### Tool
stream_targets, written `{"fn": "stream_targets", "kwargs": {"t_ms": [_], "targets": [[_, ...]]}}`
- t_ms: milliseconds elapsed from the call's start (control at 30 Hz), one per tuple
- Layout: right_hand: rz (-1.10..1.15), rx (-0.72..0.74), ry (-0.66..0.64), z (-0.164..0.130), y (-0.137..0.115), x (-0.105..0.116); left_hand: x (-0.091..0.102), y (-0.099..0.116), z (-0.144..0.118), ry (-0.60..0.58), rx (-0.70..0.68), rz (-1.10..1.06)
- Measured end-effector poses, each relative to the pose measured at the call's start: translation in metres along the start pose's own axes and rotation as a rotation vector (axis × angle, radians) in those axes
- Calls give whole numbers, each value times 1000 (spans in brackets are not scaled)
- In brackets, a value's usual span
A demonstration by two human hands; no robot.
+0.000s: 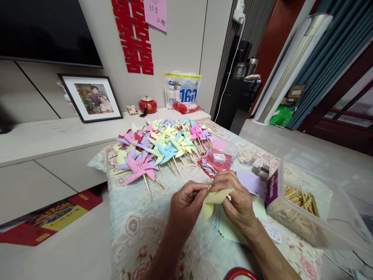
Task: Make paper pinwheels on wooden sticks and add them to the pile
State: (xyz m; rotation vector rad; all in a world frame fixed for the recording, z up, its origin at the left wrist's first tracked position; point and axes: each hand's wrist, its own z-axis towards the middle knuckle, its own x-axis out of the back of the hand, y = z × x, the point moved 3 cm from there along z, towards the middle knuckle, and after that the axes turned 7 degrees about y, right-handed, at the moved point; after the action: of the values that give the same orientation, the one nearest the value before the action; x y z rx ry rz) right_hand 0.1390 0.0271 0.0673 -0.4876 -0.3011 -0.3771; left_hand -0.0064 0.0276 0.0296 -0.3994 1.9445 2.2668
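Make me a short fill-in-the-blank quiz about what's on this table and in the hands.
1. Both hands, the left hand and the right hand, hold a folded sheet of paper whose colour is ____.
2. The finished pinwheels each have a stick made of ____.
3. The clear plastic box at the right holds a heap of ____.

Missing words: yellow; wood; wooden sticks

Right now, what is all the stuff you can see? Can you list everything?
pinwheels: many, pastel colours, piled at table's far end
yellow paper: one, held in both hands
wooden stick: one, tan, at the fingertips
paper sheets: stack, pastel, under right hand
clear box: one, holding wooden sticks, right
framed photo: one, black frame, on shelf
red jar: one, on shelf
left hand: pinching stick
right hand: gripping paper
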Motion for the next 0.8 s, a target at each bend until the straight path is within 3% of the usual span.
{"fn": "stream_targets", "kwargs": {"t_ms": [467,800], "targets": [[1,-8,-16,-2,-1,-1,-1,1,0,48,38,-15],[-1,-32,-38,-2,0,-1,1,3,2,34,-121,104]]}}
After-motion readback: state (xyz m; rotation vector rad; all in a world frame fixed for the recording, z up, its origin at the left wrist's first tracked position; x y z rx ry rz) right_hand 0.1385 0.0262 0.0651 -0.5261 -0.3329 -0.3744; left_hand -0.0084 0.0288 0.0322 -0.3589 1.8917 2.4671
